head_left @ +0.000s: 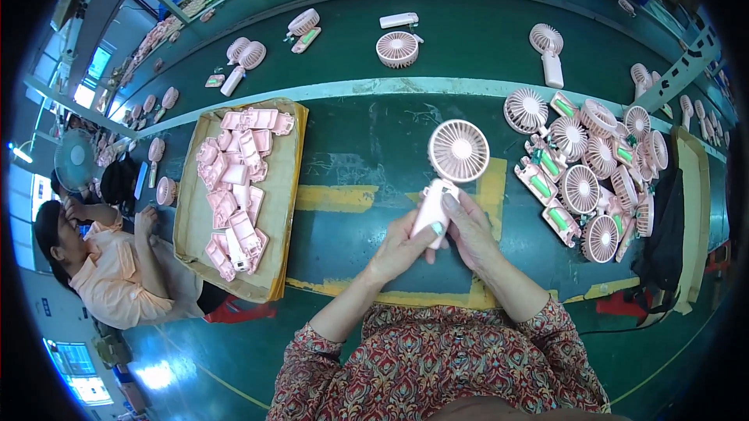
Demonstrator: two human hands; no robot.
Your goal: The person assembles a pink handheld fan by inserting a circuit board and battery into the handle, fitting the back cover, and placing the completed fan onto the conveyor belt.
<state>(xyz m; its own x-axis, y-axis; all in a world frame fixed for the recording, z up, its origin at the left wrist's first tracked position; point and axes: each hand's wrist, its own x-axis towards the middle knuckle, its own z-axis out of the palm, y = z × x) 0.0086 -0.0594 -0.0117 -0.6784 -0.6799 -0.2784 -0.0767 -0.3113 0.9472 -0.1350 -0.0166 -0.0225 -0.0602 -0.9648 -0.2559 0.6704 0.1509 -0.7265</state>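
A pink handheld fan [459,151] is held upright over the middle of the bench, its round grille pointing away from me. My left hand [407,243] wraps the lower left side of its handle [434,214], thumb lying along it. On the other side my right hand [471,232] grips the same handle, thumb near its top. To the right lies a heap of pink fans [580,188], several with opened handles that show green cells. On the left stands a shallow cardboard tray [293,187] with loose pink handle shells [248,152] in it.
Beyond a pale rail [351,88] runs a green conveyor belt [468,31] carrying scattered fans and parts. A co-worker [117,265] sits at the left. A dark cloth or bag [663,234] and a cardboard piece [691,210] lie at the right edge. Yellow tape [335,198] marks the bench.
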